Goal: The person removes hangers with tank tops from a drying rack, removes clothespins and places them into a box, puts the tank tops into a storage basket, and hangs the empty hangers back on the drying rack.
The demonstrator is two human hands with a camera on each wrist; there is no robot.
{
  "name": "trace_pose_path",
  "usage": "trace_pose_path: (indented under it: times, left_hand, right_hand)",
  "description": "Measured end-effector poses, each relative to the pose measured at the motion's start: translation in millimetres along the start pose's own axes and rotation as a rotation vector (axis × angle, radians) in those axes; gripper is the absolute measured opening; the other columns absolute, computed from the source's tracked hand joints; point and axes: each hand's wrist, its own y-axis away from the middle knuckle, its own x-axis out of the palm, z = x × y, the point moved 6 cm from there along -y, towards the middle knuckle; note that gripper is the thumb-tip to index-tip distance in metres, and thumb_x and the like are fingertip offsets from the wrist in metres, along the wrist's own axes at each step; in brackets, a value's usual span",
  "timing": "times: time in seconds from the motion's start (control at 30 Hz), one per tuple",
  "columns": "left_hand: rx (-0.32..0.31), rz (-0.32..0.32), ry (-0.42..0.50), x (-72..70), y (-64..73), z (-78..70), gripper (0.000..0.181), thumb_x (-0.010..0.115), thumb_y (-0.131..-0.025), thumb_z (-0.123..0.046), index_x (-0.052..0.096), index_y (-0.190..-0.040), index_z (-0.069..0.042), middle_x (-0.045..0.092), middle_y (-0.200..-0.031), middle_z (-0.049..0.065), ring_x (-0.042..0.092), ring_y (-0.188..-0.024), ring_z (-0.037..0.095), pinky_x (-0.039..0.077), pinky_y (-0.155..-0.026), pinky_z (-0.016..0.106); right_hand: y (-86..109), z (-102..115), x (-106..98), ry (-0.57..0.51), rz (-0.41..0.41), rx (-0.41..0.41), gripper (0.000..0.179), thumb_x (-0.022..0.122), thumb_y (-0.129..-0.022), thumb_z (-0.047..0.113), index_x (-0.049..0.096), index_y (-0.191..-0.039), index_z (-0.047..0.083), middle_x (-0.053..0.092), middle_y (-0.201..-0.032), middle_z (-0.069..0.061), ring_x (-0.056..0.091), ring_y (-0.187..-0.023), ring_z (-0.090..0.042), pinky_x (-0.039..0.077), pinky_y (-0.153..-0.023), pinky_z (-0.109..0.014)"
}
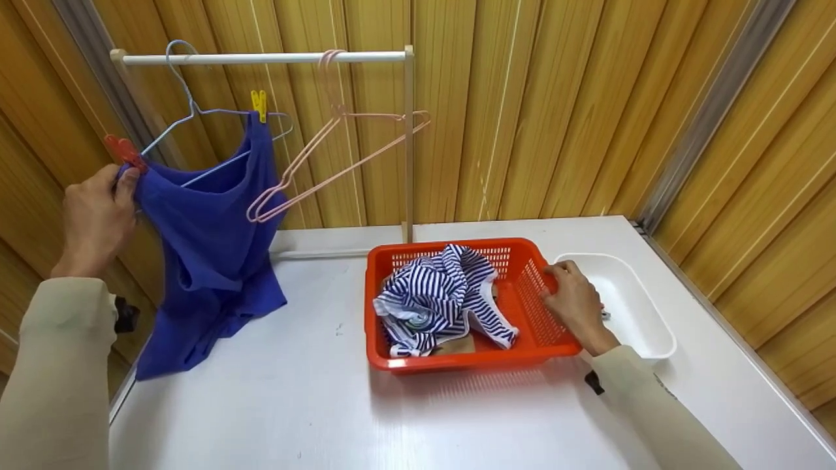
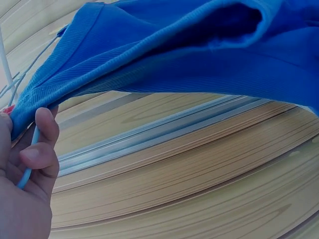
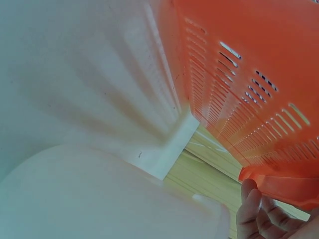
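Note:
A blue sleeveless top (image 1: 209,222) hangs from a light-blue hanger (image 1: 171,134) on the rack. A yellow clothespin (image 1: 259,106) sits on one shoulder, a red clothespin (image 1: 125,151) on the other. My left hand (image 1: 101,212) pinches the top just below the red clothespin. In the left wrist view, the fingers also curl round the hanger's end (image 2: 30,164). At the right rim of a red basket (image 1: 467,362) is my right hand (image 1: 575,300), fingers loosely bent; nothing shows in them. Inside the basket lies a crumpled striped garment (image 1: 434,290).
Pink hangers (image 1: 307,150) hang on the white rack bar (image 1: 274,58), right of the blue top. A white tray (image 1: 643,307) stands against the basket's right side, partly behind my right hand. Wood-patterned walls (image 1: 496,130) enclose the white tabletop (image 1: 274,411).

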Motion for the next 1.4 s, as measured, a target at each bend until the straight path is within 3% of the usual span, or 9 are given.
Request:
trace_pose_path:
  times: [0.27, 0.47, 0.83, 1.13, 1.27, 1.4]
  left_hand:
    - [-0.01, -0.076, 0.041, -6.5, 4.9, -3.0, 0.055, 0.032, -0.102, -0.05, 0.056, -0.112, -0.001, 0.053, -0.082, 0.01, 0.047, -0.063, 0.007, 0.035, -0.053, 0.016]
    - [0.018, -0.142, 0.056, -7.7, 10.8, -3.9, 0.051, 0.036, -0.101, -0.05, 0.057, -0.105, -0.004, 0.047, -0.075, 0.004, 0.043, -0.061, 0.009, 0.032, -0.052, 0.017]
    - [-0.019, -0.117, 0.014, -1.2, 45.0, 3.0, 0.051, 0.034, -0.103, -0.046, 0.058, -0.109, -0.001, 0.048, -0.073, 0.007, 0.042, -0.056, 0.008, 0.032, -0.05, 0.018]
    - [-0.06, -0.082, 0.049, 11.4, 66.4, 15.4, 0.054, 0.033, -0.104, -0.045, 0.058, -0.12, 0.0, 0.055, -0.085, 0.013, 0.046, -0.068, 0.009, 0.035, -0.056, 0.014]
    - [-0.058, -0.079, 0.045, 20.9, 74.6, 17.0, 0.052, 0.033, -0.104, -0.044, 0.058, -0.116, 0.0, 0.054, -0.082, 0.012, 0.047, -0.064, 0.01, 0.035, -0.054, 0.017]
    - [-0.022, -0.101, 0.017, 30.0, 81.4, 18.0, 0.045, 0.037, -0.105, -0.04, 0.057, -0.102, 0.0, 0.046, -0.071, 0.009, 0.043, -0.058, 0.012, 0.031, -0.052, 0.022]
  right_hand:
    - [-1.2, 1.2, -0.2, 0.001, 0.008, -0.006, 0.04, 0.068, -0.084, 0.008, 0.063, -0.123, 0.001, 0.056, -0.122, -0.019, 0.062, -0.095, -0.04, 0.053, -0.08, -0.058]
    - [-2.0, 0.3, -1.2, 0.017, -0.02, -0.027, 0.039, 0.068, -0.083, 0.008, 0.064, -0.121, 0.0, 0.057, -0.12, -0.019, 0.063, -0.093, -0.04, 0.052, -0.077, -0.057]
    - [-3.0, 0.3, -1.0, 0.004, -0.002, -0.015, 0.039, 0.067, -0.084, 0.009, 0.063, -0.123, 0.0, 0.056, -0.121, -0.019, 0.062, -0.095, -0.039, 0.052, -0.081, -0.057]
    - [-1.9, -1.1, -0.2, -0.011, 0.003, -0.006, 0.04, 0.067, -0.084, 0.007, 0.062, -0.123, 0.0, 0.056, -0.12, -0.019, 0.061, -0.092, -0.038, 0.053, -0.08, -0.057]
    - [-1.1, -1.9, -0.6, -0.011, -0.01, -0.005, 0.04, 0.068, -0.084, 0.007, 0.063, -0.122, 0.0, 0.056, -0.12, -0.019, 0.061, -0.093, -0.039, 0.053, -0.08, -0.058]
    - [0.0, -1.5, -0.8, -0.003, -0.026, -0.022, 0.039, 0.067, -0.083, 0.008, 0.064, -0.121, -0.001, 0.057, -0.119, -0.02, 0.062, -0.093, -0.04, 0.053, -0.078, -0.058]
